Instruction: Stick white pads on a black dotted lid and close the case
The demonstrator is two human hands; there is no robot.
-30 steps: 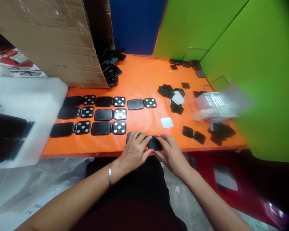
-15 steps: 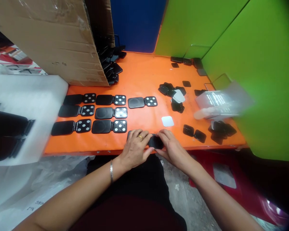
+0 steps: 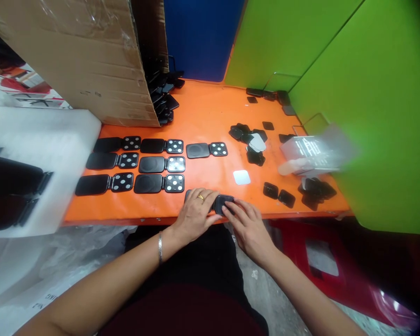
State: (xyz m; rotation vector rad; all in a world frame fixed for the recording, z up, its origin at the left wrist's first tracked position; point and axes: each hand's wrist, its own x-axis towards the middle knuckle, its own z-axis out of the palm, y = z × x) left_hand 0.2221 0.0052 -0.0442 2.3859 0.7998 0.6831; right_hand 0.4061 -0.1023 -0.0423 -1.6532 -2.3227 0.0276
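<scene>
At the table's front edge lies a black hinged case (image 3: 222,205), opened flat, its right half bare and dark. My left hand (image 3: 195,210) grips the left half, fingers over the top and thumb along the near edge; it hides most of that half. The fingers of my right hand (image 3: 248,226) are stretched out, with fingertips touching the right half. A white rounded square pad (image 3: 241,177) lies just beyond. To the left are rows of similar hinged cases (image 3: 149,183), each with silver dots on one half.
A cardboard box (image 3: 101,65) full of black pieces stands at the back left. Toward the right lie a pile of black squares (image 3: 255,157), a clear plastic box (image 3: 310,151) and more black pieces (image 3: 317,191). White foam (image 3: 66,135) borders the left; a green panel (image 3: 381,116) the right.
My right hand has shifted from gripping the right edge of the case to lying with its fingertips on the right half. My left hand stays in place.
</scene>
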